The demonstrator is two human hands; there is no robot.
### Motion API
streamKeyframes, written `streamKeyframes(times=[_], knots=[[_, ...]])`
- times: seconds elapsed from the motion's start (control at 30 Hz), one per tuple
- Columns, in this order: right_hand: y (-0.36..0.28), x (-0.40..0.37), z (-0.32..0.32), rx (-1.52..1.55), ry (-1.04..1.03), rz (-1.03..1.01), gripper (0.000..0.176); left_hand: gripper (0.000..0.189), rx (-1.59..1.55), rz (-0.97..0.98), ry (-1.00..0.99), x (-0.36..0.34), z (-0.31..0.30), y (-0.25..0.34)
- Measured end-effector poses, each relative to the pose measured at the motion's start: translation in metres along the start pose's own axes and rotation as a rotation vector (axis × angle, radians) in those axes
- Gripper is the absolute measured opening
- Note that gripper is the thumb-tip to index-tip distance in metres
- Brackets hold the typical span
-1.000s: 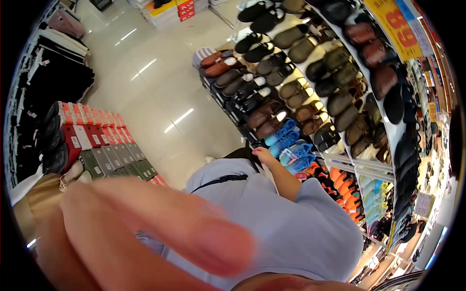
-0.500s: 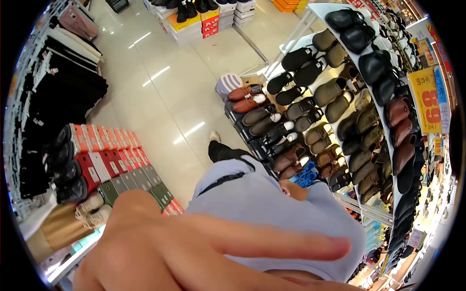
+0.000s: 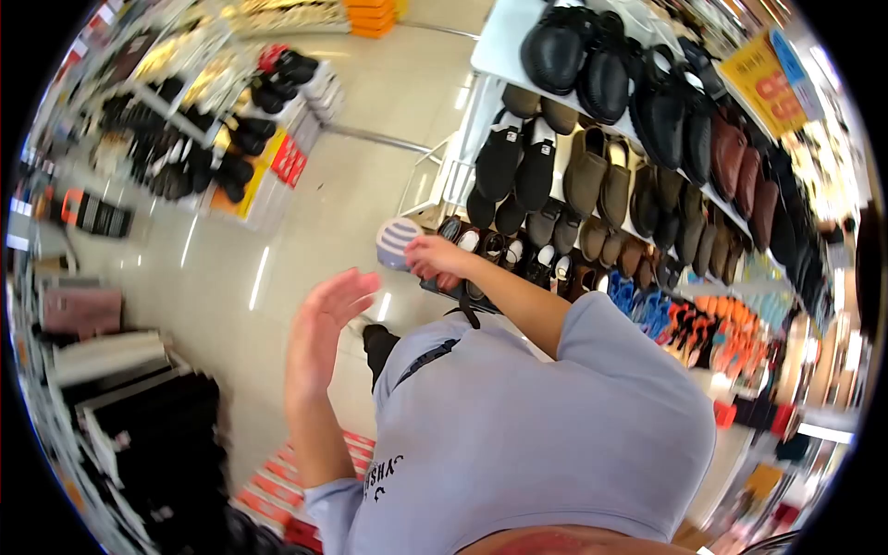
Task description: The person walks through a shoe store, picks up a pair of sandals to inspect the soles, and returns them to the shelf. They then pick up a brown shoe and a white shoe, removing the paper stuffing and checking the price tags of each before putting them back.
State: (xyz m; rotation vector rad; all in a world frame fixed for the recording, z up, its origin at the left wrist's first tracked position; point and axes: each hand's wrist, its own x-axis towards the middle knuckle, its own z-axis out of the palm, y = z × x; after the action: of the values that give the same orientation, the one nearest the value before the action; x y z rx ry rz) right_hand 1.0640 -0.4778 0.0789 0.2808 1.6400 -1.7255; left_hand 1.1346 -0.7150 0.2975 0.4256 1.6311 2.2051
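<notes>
The right hand [image 3: 433,257] rests on the dark shoes [image 3: 507,248] in the rack's lowest row; I cannot tell whether its fingers grip. The left hand [image 3: 324,314] is raised in the air, fingers open.

Hands: two, one left hand [image 3: 324,319] and one right hand [image 3: 435,257]; one striped round thing [image 3: 398,242] just beside the right hand. Top shelf [image 3: 504,39]: four glossy black shoes [image 3: 555,51], then three red-brown shoes [image 3: 726,153]; next row down: two black slip-ons [image 3: 499,159] with pale tags, two olive suede shoes [image 3: 585,171]; lower rows too crowded to count. One yellow price sign [image 3: 763,79]; one pink bag [image 3: 81,310]; one stack of orange boxes [image 3: 370,11].
</notes>
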Motion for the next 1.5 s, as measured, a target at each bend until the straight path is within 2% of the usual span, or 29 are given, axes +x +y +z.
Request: streamKeyframes(times=[0.1, 0.13, 0.2, 0.23, 0.27, 0.3, 0.33, 0.37, 0.4, 0.43, 0.47, 0.53, 0.67, 0.7, 0.73, 0.8, 0.83, 0.87, 0.9, 1.0, 1.1, 1.17, 1.23, 1.3, 1.33, 1.37, 1.4, 1.47, 1.5], knots=[[0.005, 0.019, -0.008, -0.018, 0.002, 0.066, 0.024, 0.058, 0.117, -0.513, 0.373, 0.009, -0.105, -0.107], [-0.015, 0.005, -0.001, 0.009, 0.086, 0.126, 0.023, 0.059, 0.137, -0.636, 0.439, 0.0, -0.146, -0.146], [0.007, 0.035, -0.003, 0.096, 0.267, 0.148, 0.018, 0.056, -0.025, -0.895, 0.624, -0.043, -0.258, -0.255], [0.008, 0.042, 0.001, 0.116, 0.329, 0.136, 0.015, 0.052, 0.011, -0.957, 0.701, -0.075, -0.301, -0.293], [0.007, 0.053, 0.002, 0.085, 0.33, 0.172, 0.022, 0.042, 0.191, -0.802, 0.817, -0.125, -0.349, -0.343], [0.01, 0.068, 0.006, 0.084, 0.346, 0.186, 0.02, 0.04, 0.374, -0.922, 0.752, -0.153, -0.383, -0.335], [0.022, 0.091, 0.008, 0.092, 0.342, 0.192, 0.021, 0.038, 0.695, -1.011, 0.408, -0.183, -0.423, -0.319], [0.008, 0.101, 0.023, 0.123, 0.363, 0.172, 0.021, 0.036, 0.969, -0.997, 0.094, -0.204, -0.45, -0.292], [-0.016, 0.105, 0.033, -0.111, 0.335, 0.216, 0.024, 0.034, 1.096, -0.96, -0.099, -0.219, -0.476, -0.273], [-0.033, 0.113, 0.039, -0.346, 0.31, 0.268, 0.027, 0.032, 1.158, -0.922, -0.214, -0.223, -0.505, -0.25], [-0.037, 0.126, 0.043, -0.319, 0.342, 0.264, 0.027, 0.03, 1.198, -0.877, -0.312, -0.217, -0.534, -0.228], [-0.036, 0.149, 0.05, -0.515, 0.258, -0.001, 0.034, 0.026, 1.25, -0.743, -0.48, -0.177, -0.586, -0.199], [-0.078, 0.145, 0.057, -0.354, 0.544, 0.072, 0.036, 0.018, 1.195, -0.341, -0.761, -0.011, -0.676, -0.232], [-0.08, 0.147, 0.054, -0.33, 0.568, 0.083, 0.036, 0.014, 0.981, -0.92, -0.254, 0.055, -0.712, -0.281], [-0.082, 0.148, 0.05, -0.352, 0.635, 0.068, 0.036, 0.01, 0.67, -1.177, 0.522, 0.122, -0.735, -0.317], [-0.083, 0.157, 0.041, -0.302, 0.747, 0.061, 0.036, 0.004, 0.633, -0.827, 0.386, 0.272, -0.707, -0.293], [-0.09, 0.164, 0.035, -0.289, 0.76, 0.073, 0.036, 0.013, 0.624, -0.666, 0.274, 0.336, -0.624, -0.24], [-0.1, 0.173, 0.026, -0.238, 0.754, 0.044, 0.035, 0.024, 0.472, -0.747, 0.309, 0.393, -0.576, -0.224], [-0.111, 0.186, 0.017, -0.188, 0.743, 0.013, 0.035, 0.032, 0.392, -0.705, 0.214, 0.438, -0.527, -0.208], [-0.164, 0.233, -0.017, -0.276, 0.684, 0.044, 0.039, 0.042, 0.305, -0.538, -0.075, 0.525, -0.394, -0.172], [-0.238, 0.266, -0.07, -0.365, 0.603, 0.013, 0.046, 0.037, 0.487, -0.383, -0.503, 0.579, -0.349, -0.186], [-0.275, 0.273, -0.111, -0.374, 0.722, -0.052, 0.043, 0.043, 0.698, -0.42, -0.748, 0.616, -0.384, -0.23], [-0.299, 0.27, -0.161, -0.424, 0.894, -0.144, 0.04, 0.04, 0.683, -0.816, -0.469, 0.632, -0.425, -0.24], [-0.361, 0.222, -0.19, -0.46, 1.026, -0.048, 0.039, 0.024, 0.48, -1.054, -0.106, 0.64, -0.512, -0.277], [-0.383, 0.2, -0.202, -0.473, 1.127, -0.108, 0.038, 0.023, 0.534, -1.308, -0.067, 0.649, -0.536, -0.274], [-0.403, 0.179, -0.212, -0.488, 1.23, -0.163, 0.036, 0.026, 0.286, -1.26, -0.074, 0.638, -0.622, -0.309], [-0.423, 0.155, -0.22, -0.528, 1.346, -0.216, 0.033, 0.026, 0.462, -1.303, -0.172, 0.643, -0.647, -0.299], [-0.46, 0.11, -0.227, -0.595, 1.593, -0.248, 0.028, 0.027, 1.118, -1.087, -0.663, 0.662, -0.661, -0.258], [-0.476, 0.091, -0.228, -0.619, 1.719, -0.223, 0.026, 0.027, 1.273, -0.981, -0.821, 0.678, -0.665, -0.25]])
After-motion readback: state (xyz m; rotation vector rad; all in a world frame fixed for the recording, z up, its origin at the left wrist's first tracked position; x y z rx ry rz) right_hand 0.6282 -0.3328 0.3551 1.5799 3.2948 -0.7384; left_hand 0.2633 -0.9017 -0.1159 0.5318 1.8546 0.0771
